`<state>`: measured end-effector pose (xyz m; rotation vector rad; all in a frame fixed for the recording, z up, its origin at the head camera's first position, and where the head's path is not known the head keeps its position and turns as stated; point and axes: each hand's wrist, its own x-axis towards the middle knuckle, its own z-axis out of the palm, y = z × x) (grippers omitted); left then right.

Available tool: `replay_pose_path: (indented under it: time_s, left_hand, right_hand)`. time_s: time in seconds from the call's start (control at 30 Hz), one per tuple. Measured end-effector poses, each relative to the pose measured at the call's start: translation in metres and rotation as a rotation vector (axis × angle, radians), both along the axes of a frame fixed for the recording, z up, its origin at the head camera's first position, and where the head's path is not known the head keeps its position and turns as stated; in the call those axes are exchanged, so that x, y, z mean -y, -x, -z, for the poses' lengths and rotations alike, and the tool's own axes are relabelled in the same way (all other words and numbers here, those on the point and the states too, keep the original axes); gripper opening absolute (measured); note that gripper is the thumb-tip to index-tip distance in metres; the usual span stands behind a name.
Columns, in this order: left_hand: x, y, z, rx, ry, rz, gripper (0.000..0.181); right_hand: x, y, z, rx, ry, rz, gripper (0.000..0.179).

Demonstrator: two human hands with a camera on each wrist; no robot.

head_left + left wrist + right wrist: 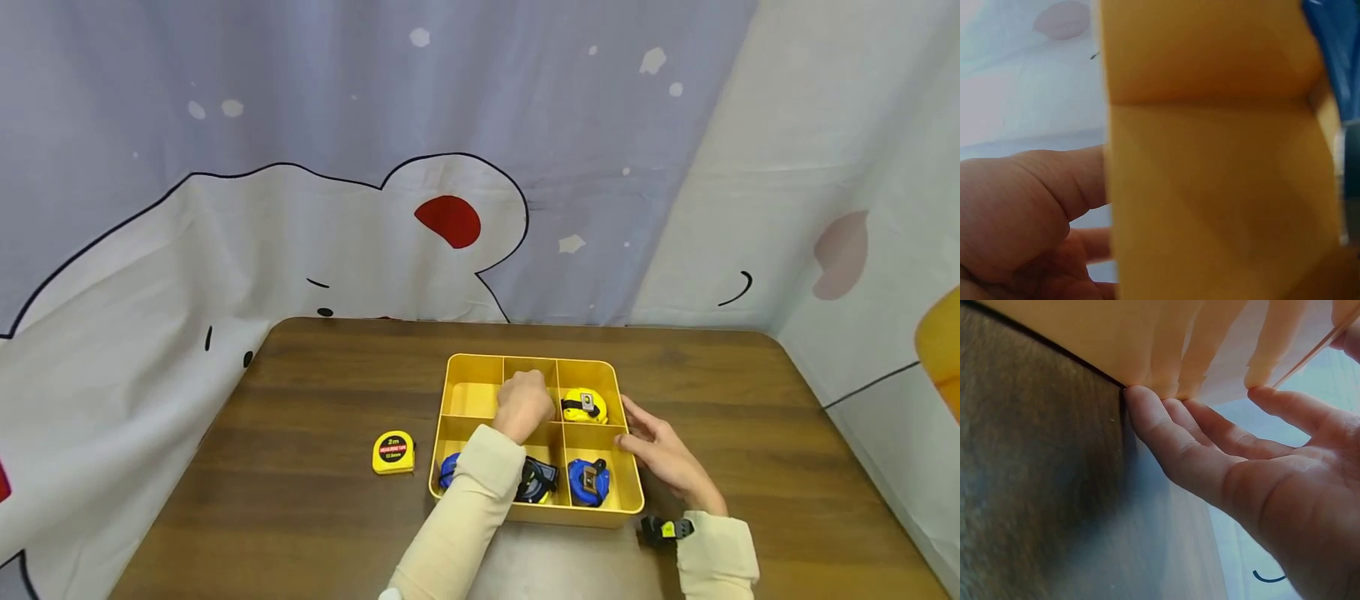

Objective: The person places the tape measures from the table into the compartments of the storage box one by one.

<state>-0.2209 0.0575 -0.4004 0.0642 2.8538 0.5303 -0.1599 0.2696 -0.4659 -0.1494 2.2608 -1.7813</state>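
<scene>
My left hand (524,405) reaches into the back middle compartment of a yellow divided box (555,515), fingers curled downward. In the left wrist view a box wall (1210,187) hides its fingertips, so whether they hold anything does not show. The straight fingers of my right hand (666,457) touch the box's outer right wall, with the thumb at the rim. Inside lie a yellow tape measure (584,407) at back right, a blue tape measure (589,482) at front right, a black one (536,481) at front middle and a partly hidden blue one (448,470) at front left.
A yellow tape measure (393,452) lies on the wooden table (300,533), left of the box. Behind the table hangs a printed curtain (337,242). A black-and-yellow device (664,530) sits at the right wrist.
</scene>
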Motion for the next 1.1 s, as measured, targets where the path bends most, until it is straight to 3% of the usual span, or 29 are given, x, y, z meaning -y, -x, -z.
replay_pose_path:
  time_s: [0.33,0.63,1.1]
  left_hand:
    - [-0.008,0.005,0.008,0.082,0.019,-0.054,0.013]
    - [-0.011,0.007,0.008,0.138,0.02,-0.092,0.018]
    - [-0.01,0.001,0.01,0.083,0.024,-0.105,0.016]
  right_hand:
    - [0.0,0.0,0.001,0.006,-0.006,0.008,0.072]
    - [-0.001,0.001,0.001,-0.003,-0.004,0.0,0.072]
    - [0.0,0.0,0.001,-0.008,-0.015,0.003,0.072]
